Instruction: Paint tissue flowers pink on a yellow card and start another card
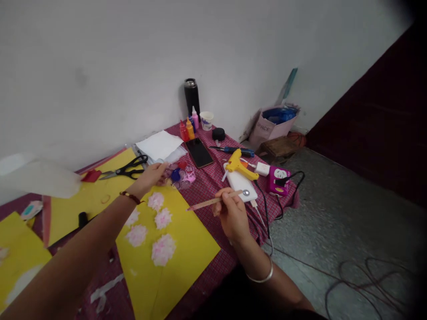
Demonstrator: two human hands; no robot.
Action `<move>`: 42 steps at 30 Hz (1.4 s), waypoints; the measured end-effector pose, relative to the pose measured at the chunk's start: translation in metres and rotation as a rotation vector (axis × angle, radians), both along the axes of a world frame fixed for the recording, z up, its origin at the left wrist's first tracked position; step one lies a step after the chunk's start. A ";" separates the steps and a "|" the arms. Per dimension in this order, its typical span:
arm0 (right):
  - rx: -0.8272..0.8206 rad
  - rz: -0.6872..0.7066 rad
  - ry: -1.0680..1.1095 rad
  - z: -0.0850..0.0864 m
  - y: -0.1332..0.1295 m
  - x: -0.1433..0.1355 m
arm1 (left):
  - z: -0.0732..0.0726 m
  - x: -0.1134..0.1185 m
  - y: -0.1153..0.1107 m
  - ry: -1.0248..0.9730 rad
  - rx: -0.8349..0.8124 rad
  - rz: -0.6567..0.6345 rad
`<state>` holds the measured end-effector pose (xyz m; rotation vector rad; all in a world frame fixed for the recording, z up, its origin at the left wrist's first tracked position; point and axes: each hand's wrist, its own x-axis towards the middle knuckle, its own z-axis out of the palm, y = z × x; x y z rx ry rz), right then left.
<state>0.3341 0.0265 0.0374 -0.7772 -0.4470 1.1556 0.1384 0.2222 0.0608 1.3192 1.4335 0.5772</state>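
My left hand (154, 175) reaches across to a clear paint palette (184, 178), its fingers closed at the near-left rim. Red, blue and pink paint show in the wells. Between the fingers of my right hand (232, 214) is a thin wooden stick (208, 203), held almost level, with a pinkish tip pointing left. That tip is over the edge of a yellow sheet (187, 249). Pale pink, ruffled flower shapes lie on the sheet, among them a large one (163, 250) near the middle. The left fingertips are partly blurred.
Black-handled scissors (125, 170) lie left of the palette. Behind are a phone (199, 152), paint bottles (189, 129), a paper cup (207, 120) and a black flask (191, 95). A yellow glue gun (240, 165) rests on a white power bank (245, 189), with cables by the purple power adapter (279, 181).
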 end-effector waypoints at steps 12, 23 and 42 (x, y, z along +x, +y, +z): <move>0.047 0.162 -0.691 -0.012 0.013 -0.008 | 0.043 -0.061 -0.114 -0.509 -0.019 0.018; 0.099 0.185 -1.790 -0.017 0.045 -0.006 | 0.008 -0.115 -0.181 -0.676 -0.237 0.017; 0.042 0.225 -2.002 -0.023 0.050 0.010 | -0.038 -0.147 -0.200 -0.659 -0.246 0.098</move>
